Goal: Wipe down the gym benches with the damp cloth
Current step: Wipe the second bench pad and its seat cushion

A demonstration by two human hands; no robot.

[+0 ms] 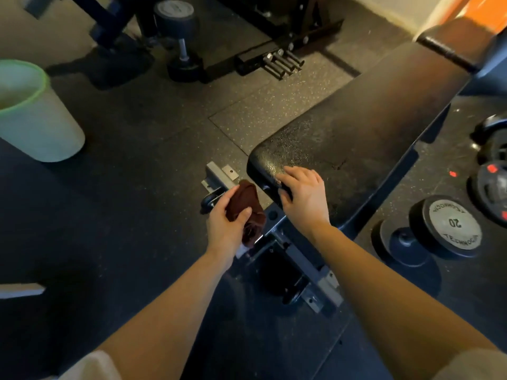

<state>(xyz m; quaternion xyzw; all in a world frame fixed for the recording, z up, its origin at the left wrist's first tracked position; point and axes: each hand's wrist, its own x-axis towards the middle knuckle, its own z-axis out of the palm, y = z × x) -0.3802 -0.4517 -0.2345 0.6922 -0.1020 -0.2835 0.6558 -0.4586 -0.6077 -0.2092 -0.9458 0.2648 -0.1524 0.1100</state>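
A black padded gym bench (pixel 365 127) runs from the middle of the view up to the right; its near end glistens wet. My right hand (pixel 304 196) lies on that near end, thumb hooked under the pad's edge and fingers spread on top. My left hand (pixel 227 223) grips a bunched dark brown cloth (pixel 245 207) just left of the bench end, above the metal frame (pixel 290 259). The cloth hangs beside the pad, close to its lower edge; contact is unclear.
A pale green bucket (pixel 30 113) stands on the floor at far left. Dumbbells lie around: one marked 20 (pixel 450 223) at right, weight plates (pixel 491 185) beyond it, another dumbbell (pixel 181 37) at the top. Dark equipment frames with steel pins (pixel 282 61) stand behind.
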